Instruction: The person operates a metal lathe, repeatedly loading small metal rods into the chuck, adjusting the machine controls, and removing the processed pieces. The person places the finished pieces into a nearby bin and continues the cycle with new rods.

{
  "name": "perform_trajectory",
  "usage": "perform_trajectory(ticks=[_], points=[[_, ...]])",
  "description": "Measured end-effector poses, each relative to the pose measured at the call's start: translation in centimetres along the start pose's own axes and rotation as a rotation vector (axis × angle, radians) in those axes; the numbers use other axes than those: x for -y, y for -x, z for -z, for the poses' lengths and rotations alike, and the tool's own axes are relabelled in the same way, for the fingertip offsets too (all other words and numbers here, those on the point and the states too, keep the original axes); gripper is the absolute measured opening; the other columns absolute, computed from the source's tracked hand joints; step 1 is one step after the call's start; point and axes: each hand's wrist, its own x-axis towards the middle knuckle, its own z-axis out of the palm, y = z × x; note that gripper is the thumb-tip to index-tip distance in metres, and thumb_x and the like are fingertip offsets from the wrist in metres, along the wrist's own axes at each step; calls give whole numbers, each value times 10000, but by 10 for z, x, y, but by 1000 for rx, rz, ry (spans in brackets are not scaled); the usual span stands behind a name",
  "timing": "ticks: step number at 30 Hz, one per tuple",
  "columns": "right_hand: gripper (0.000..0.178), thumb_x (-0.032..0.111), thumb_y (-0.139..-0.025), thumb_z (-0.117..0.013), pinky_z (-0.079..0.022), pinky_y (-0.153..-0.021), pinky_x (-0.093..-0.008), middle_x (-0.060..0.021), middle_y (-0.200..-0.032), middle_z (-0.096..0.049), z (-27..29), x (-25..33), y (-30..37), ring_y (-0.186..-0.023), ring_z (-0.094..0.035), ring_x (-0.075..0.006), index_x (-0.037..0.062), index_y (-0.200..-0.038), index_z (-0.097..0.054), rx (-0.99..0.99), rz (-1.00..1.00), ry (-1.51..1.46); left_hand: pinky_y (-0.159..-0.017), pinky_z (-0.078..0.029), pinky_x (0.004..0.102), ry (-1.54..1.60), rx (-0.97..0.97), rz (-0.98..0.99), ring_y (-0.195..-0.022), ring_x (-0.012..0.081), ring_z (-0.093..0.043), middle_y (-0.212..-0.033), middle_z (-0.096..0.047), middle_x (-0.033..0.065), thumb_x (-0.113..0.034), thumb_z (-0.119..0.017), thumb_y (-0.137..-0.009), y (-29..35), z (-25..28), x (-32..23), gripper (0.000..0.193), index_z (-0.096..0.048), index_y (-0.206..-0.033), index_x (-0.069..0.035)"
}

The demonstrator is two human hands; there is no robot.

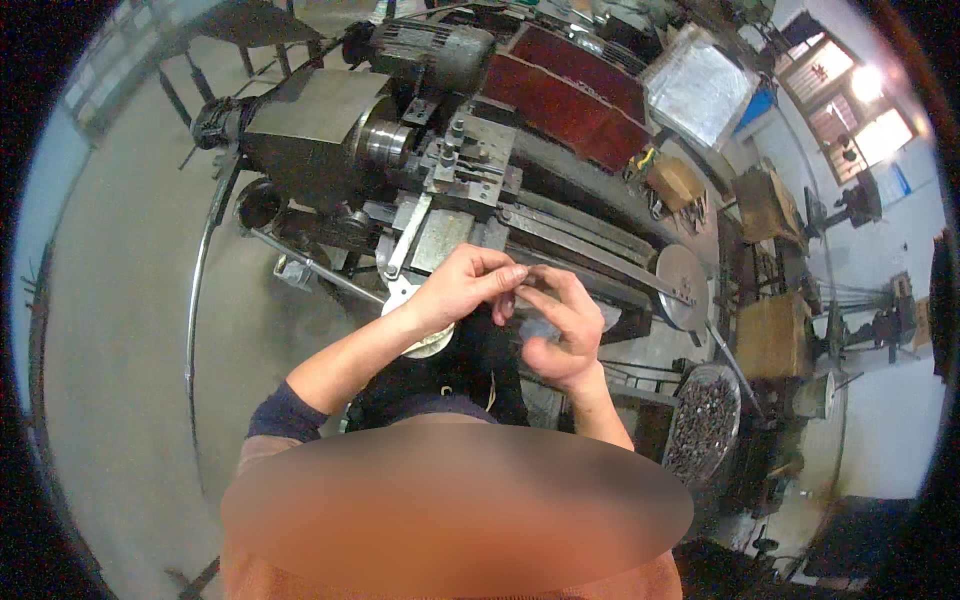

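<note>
My left hand (pixel 468 288) and my right hand (pixel 568 325) meet in front of my body. The thumb and fingers of both are drawn together at the tips, near each other. Anything between them is too small or hidden to make out. Just beyond the hands stands a metal lathe, its shiny chuck (pixel 385 142) to the left and its tool post (pixel 452 152) nearer the middle. A flat metal lever (pixel 410 235) reaches toward my left wrist. Partly behind my left forearm is a pale round disc (pixel 432 346).
A long flat bar (pixel 600 255) runs right to a grey round plate (pixel 682 285). At the lower right, an oval tray (pixel 737 400) holds many small dark metal pieces. Cardboard boxes (pixel 775 335) stand farther right. A long rod (pixel 195 300) curves down at the left.
</note>
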Motion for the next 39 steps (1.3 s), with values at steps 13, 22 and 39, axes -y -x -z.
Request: perform_trajectory(ticks=[13, 22, 39], points=[[240, 129, -561, -579, -474, -671, -354, -128, -889, -606, -39, -31, -87, -764, -573, -302, 48, -781, -633, 442, 81, -46, -532, -446, 385, -1076, -173, -324, -592, 321, -577, -643, -577, 160, -297, -584, -776, 40, 86, -59, 247, -623, -784, -53], [216, 187, -535, -593, -478, -650, -353, -159, -701, -610, -135, -110, -204, -716, -597, -298, 54, -691, -659, 833, -179, 626, -552, -417, 393, -1682, -1094, 103, -578, 328, -531, -604, -539, 160, -92, -531, -725, 253, 213, -89, 274, -580, -990, -44], [291, 197, -547, -606, -479, -652, -320, -162, -732, -625, -156, -144, -211, -688, -613, -256, 41, -785, -667, 907, -290, 382, -595, -444, 447, -1508, -1254, 519, -656, 368, -569, -647, -564, 198, -201, -619, -739, 328, 189, -13, 246, -491, -791, 2]])
